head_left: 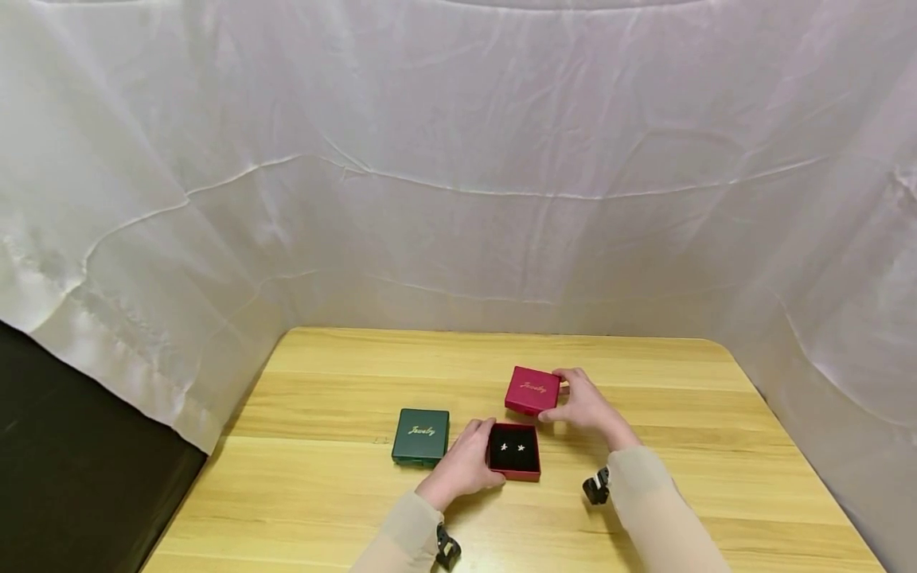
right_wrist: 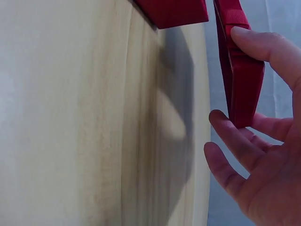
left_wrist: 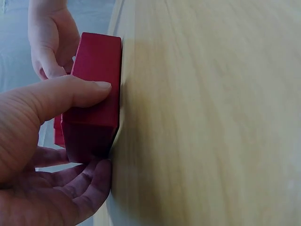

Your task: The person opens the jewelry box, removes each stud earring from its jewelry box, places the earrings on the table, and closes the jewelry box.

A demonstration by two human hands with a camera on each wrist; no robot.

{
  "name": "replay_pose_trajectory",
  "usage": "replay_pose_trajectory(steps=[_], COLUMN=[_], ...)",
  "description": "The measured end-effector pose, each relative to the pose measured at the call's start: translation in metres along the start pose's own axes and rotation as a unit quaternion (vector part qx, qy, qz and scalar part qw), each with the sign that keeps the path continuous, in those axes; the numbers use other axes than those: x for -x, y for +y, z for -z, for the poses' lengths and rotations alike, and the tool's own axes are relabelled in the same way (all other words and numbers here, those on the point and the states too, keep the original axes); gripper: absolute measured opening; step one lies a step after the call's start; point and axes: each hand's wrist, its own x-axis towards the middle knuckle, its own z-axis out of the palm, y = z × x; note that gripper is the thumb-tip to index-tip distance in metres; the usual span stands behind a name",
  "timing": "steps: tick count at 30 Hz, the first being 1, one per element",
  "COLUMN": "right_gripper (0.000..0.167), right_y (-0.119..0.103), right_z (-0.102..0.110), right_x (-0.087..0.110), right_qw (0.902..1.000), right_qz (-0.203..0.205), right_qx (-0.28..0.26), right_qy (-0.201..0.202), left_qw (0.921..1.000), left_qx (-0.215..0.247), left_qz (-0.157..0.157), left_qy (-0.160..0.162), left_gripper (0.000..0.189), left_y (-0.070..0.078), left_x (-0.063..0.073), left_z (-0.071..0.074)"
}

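Note:
A red jewelry box base (head_left: 522,476) stands on the table with a black insert (head_left: 513,460) that bears two small star-shaped earrings (head_left: 520,448). My left hand (head_left: 467,464) grips its left side, thumb on the near wall and fingers at the far side; the left wrist view shows the thumb on the red box wall (left_wrist: 94,61). My right hand (head_left: 586,406) pinches the red lid (head_left: 533,388), lettered "Jewelry" in gold, above and behind the base. In the right wrist view the lid (right_wrist: 247,84) is off the table, with a ribbon bow on its edge.
A closed green jewelry box (head_left: 421,436) with gold lettering sits on the wooden table (head_left: 344,509), just left of my left hand. Pale cloth (head_left: 458,239) hangs behind the table and at both sides. A black surface (head_left: 72,454) is at the far left.

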Motion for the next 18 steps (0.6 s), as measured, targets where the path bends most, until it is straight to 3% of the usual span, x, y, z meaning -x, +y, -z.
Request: replay_pose_trajectory(steps=[18], right_gripper=[0.095], right_y=[0.017], right_z=[-0.006], right_x=[-0.018], right_qw=[0.9989], right_qz=[0.006], right_qx=[0.040], right_qy=[-0.022], left_qw=[0.9999], left_qx=[-0.001], left_qz=[0.011], left_qy=[-0.009], left_gripper=[0.094], left_y=[0.000], left_x=[-0.003], left_z=[0.000])
